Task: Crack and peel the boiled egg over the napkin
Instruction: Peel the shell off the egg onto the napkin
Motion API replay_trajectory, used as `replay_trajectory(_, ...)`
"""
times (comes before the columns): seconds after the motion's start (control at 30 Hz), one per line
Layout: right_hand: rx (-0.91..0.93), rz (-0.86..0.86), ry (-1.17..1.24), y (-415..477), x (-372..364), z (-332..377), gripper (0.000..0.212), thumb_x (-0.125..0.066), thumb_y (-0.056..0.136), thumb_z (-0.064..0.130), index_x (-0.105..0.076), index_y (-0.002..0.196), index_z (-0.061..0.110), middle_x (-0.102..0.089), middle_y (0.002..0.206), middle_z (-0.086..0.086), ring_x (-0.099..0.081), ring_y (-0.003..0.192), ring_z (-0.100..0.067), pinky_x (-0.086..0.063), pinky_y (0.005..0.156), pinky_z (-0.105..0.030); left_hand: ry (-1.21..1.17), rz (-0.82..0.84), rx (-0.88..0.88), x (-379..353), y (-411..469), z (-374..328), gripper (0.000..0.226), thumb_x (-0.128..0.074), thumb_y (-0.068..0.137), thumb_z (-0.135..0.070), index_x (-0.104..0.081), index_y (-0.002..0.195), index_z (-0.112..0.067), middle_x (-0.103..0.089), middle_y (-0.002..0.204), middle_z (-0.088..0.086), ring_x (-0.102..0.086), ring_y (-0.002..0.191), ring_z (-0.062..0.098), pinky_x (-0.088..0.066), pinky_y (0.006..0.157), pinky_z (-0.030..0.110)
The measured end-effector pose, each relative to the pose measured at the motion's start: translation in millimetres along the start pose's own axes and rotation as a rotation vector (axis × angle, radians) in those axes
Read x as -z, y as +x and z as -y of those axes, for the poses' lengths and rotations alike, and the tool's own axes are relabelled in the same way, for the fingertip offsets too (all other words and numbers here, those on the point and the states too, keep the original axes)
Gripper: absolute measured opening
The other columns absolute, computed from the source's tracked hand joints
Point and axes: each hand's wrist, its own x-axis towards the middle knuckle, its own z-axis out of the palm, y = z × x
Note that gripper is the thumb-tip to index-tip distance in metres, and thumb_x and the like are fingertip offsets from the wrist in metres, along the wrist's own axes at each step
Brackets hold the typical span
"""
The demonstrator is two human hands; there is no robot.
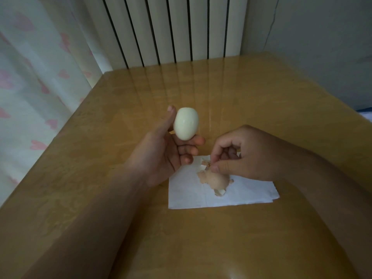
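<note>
Egg: the boiled egg (186, 123) is held up bare, white and smooth, off the napkin at about its 10 o'clock; no shell is seen on the side that shows.
Left hand: the left hand (161, 156) is closed lightly round the egg, thumb on one side, fingertips tucked beneath.
Right hand: the right hand (244, 156) is lowered over the napkin's 12 o'clock edge, thumb and forefinger pinched on a shell fragment (205, 163).
Shell: the shell pile (213, 179) is lying brown and broken near the napkin's middle.
Napkin: the napkin (193, 196) is spread flat on the counter (231, 93).
Done: cracking and peeling are judged all but finished.
Left: the hidden far side of the egg is to be checked, and the last fragment dropped.
</note>
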Motion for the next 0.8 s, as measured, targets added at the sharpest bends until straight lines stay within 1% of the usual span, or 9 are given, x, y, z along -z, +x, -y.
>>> replay_trajectory(0.13, -0.024, 0.034, -0.019, 0, 0, -2, 0.009, -0.078, 0.082, 0.021, -0.079, 0.087, 0.028, -0.064, 0.071, 0.022, -0.054, 0.059, -0.009, -0.052, 0.062, -0.035, -0.001, 0.009, 0.002, 0, 0, 1, 0.054, -0.037, 0.097, -0.059, -0.061, 0.104, -0.011, -0.071, 0.073, 0.012, -0.062, 0.056, 0.018, -0.044, 0.05, 0.026)
replay_trajectory(0.27, -0.029, 0.028, -0.02, 0, 1, 0, 0.011, -0.077, 0.082, 0.017, -0.078, 0.084, 0.027, -0.063, 0.066, 0.024, -0.055, 0.059, -0.014, -0.051, 0.06, -0.035, -0.011, 0.027, 0.004, 1, 1, 1, 0.054, -0.04, 0.095, -0.059, -0.061, 0.106, -0.01, -0.071, 0.074, 0.014, -0.062, 0.057, 0.019, -0.045, 0.05, 0.026)
replay_trajectory(0.33, -0.041, 0.027, -0.012, 0, 1, 0, 0.012, -0.08, 0.078, 0.018, -0.073, 0.076, 0.027, -0.063, 0.063, 0.021, -0.054, 0.057, -0.01, -0.05, 0.056, -0.033, -0.015, 0.042, 0.007, 2, 1, 1, 0.054, -0.042, 0.092, -0.059, -0.061, 0.105, -0.01, -0.071, 0.074, 0.014, -0.062, 0.057, 0.019, -0.045, 0.05, 0.026)
replay_trajectory(0.47, -0.056, -0.005, -0.034, 0, -1, -1, 0.034, -0.087, 0.069, 0.031, -0.054, 0.066, 0.023, -0.053, 0.055, 0.014, -0.044, 0.05, -0.002, -0.04, 0.048, -0.023, -0.006, 0.077, 0.004, 2, 1, 1, 0.052, -0.043, 0.091, -0.058, -0.062, 0.104, -0.011, -0.071, 0.075, 0.013, -0.062, 0.057, 0.019, -0.044, 0.05, 0.026)
replay_trajectory(0.57, -0.039, -0.001, -0.013, 0, 0, 2, 0.022, -0.085, 0.074, 0.03, -0.064, 0.071, 0.022, -0.057, 0.057, 0.015, -0.048, 0.053, -0.001, -0.044, 0.052, -0.025, 0.0, 0.086, -0.035, 5, 3, 4, 0.044, -0.055, 0.089, -0.054, -0.061, 0.107, -0.014, -0.071, 0.081, 0.012, -0.063, 0.06, 0.018, -0.046, 0.051, 0.025)
replay_trajectory(0.63, -0.037, -0.018, -0.004, 0, 0, 4, 0.016, -0.077, 0.082, 0.032, -0.071, 0.074, 0.019, -0.058, 0.055, 0.016, -0.049, 0.053, -0.002, -0.042, 0.052, -0.021, -0.017, 0.103, -0.081, 8, 4, 7, 0.036, -0.067, 0.087, -0.042, -0.062, 0.109, -0.014, -0.071, 0.086, 0.011, -0.065, 0.061, 0.018, -0.05, 0.051, 0.025)
replay_trajectory(0.67, -0.039, -0.042, -0.001, 0, -1, 4, 0.026, -0.072, 0.086, 0.036, -0.072, 0.073, 0.014, -0.056, 0.052, 0.013, -0.047, 0.05, -0.004, -0.039, 0.05, -0.021, -0.031, 0.109, -0.105, 8, 4, 9, 0.034, -0.075, 0.084, -0.033, -0.062, 0.11, -0.015, -0.07, 0.088, 0.01, -0.066, 0.061, 0.018, -0.051, 0.051, 0.025)
replay_trajectory(0.73, -0.075, -0.114, 0.006, 0, -1, 6, 0.048, -0.059, 0.091, 0.048, -0.07, 0.064, 0.01, -0.058, 0.05, 0.0, -0.05, 0.047, -0.019, -0.04, 0.049, -0.034, 0.004, 0.077, -0.143, 6, 3, 10, 0.044, -0.084, 0.075, -0.017, -0.062, 0.113, -0.016, -0.071, 0.091, 0.006, -0.068, 0.063, 0.017, -0.054, 0.053, 0.025)
replay_trajectory(0.8, -0.127, -0.222, 0.003, 1, 2, 7, 0.059, -0.049, 0.093, 0.056, -0.069, 0.059, 0.012, -0.063, 0.055, -0.015, -0.06, 0.054, -0.032, -0.046, 0.053, -0.043, 0.224, -0.042, -0.208, 2, 1, 11, 0.056, -0.089, 0.07, -0.014, -0.06, 0.117, -0.019, -0.069, 0.1, 0.003, -0.069, 0.068, 0.014, -0.057, 0.058, 0.024)
